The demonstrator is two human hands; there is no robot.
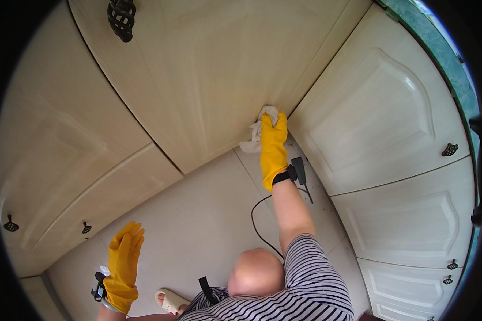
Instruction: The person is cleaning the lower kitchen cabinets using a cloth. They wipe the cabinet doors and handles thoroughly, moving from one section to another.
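My right hand [274, 132], in a yellow rubber glove, grips a crumpled whitish cloth [256, 134]. It presses the cloth against the lower right part of a pale wood-grain cabinet panel [209, 80], close to the inner corner and just above the floor. Part of the cloth hangs below the fingers, and the glove hides the rest. My left hand [125, 261], also gloved in yellow, is raised at the lower left with nothing in it. Its fingers are extended and lie nearly side by side, apart from the cabinet fronts.
White cabinet doors [369, 108] with dark knobs [450, 150] line the right side under a green countertop [442, 48]. A twisted dark metal handle [121, 20] juts out at the top left. A black cable [254, 220] runs from my right wrist device [298, 170] above the tiled floor [197, 216].
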